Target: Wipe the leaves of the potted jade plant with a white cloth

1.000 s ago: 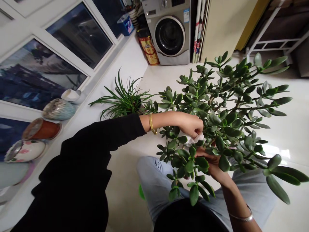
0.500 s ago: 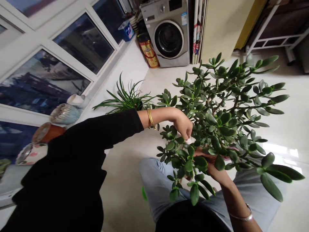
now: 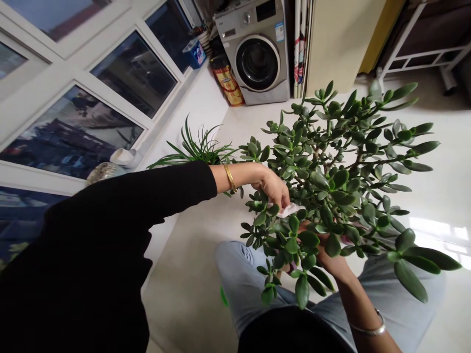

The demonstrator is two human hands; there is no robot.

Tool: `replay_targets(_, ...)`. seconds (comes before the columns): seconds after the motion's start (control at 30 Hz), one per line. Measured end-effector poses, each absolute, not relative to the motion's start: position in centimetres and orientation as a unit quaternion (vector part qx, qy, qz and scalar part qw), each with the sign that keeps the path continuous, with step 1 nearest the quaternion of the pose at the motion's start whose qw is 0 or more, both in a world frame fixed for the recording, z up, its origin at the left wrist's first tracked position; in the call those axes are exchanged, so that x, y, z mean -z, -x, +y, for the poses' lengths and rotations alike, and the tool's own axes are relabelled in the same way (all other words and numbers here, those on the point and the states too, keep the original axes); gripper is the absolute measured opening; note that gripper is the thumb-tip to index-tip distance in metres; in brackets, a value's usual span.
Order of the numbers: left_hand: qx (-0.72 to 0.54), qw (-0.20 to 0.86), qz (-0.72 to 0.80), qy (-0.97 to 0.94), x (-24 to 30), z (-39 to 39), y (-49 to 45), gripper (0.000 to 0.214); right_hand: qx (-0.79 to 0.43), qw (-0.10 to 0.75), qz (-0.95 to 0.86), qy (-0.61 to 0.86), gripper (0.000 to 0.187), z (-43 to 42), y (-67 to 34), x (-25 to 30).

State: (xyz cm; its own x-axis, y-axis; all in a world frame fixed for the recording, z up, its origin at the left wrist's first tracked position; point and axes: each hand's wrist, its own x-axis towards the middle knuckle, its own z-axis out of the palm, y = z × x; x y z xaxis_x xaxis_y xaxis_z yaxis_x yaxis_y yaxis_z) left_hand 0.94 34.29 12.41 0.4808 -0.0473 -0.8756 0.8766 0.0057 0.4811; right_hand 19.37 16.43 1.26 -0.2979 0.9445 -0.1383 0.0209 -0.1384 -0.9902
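Observation:
A bushy jade plant (image 3: 342, 171) with thick oval leaves stands before me over my knees. My left hand (image 3: 273, 187), gold bangle on the wrist, reaches into its left side and pinches a small white tissue (image 3: 289, 211) against the leaves. My right hand (image 3: 326, 252) comes up from below, mostly hidden by foliage, with its fingers closed around a leafy branch. A silver bangle sits on that wrist.
A grassy potted plant (image 3: 198, 149) stands behind my left arm. Ceramic pots (image 3: 110, 166) line the window sill at left. A washing machine (image 3: 257, 54), a red-and-yellow canister (image 3: 228, 83) and a white metal frame (image 3: 415, 59) stand at the back on the white floor.
My left hand with the tissue has drawn a little left and down along the leaves. The view has shifted, so fewer sill pots show. The right hand stays under the branch.

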Motion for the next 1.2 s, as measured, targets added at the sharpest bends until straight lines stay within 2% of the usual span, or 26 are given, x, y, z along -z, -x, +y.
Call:
replay_targets(0.17, 0.39, 0.569, 0.377, -0.618, -12.7, 34.3, -1.6, 0.022, -0.641, 0.396, -0.504, 0.422, 0.025, 16.5, -18.9, -0.9)
replay_targets(0.4, 0.399, 0.539, 0.375, -0.64, -11.7, 33.7, -2.7, 0.028, -0.65, 0.406, -0.49, 0.415, 0.028, 16.4, -18.4, -0.7)
replay_targets(0.67, 0.46, 0.548, 0.377, -0.589, -11.1, 33.7, -4.1, 0.013, -0.669, 0.412, -0.454, 0.419, 0.029, 16.2, -18.0, -0.2)
replay_targets(1.0, 0.444, 0.519, 0.368, -0.631, -11.5, 33.2, -4.3, 0.008, -0.664, 0.412, -0.475, 0.405, 0.016, 16.2, -18.3, -0.2)
replay_targets(1.2, 0.436, 0.502, 0.343, -0.664, -11.5, 33.2, -4.5, 0.01, -0.655, 0.414, -0.485, 0.405, 0.016, 16.3, -18.6, -0.6)
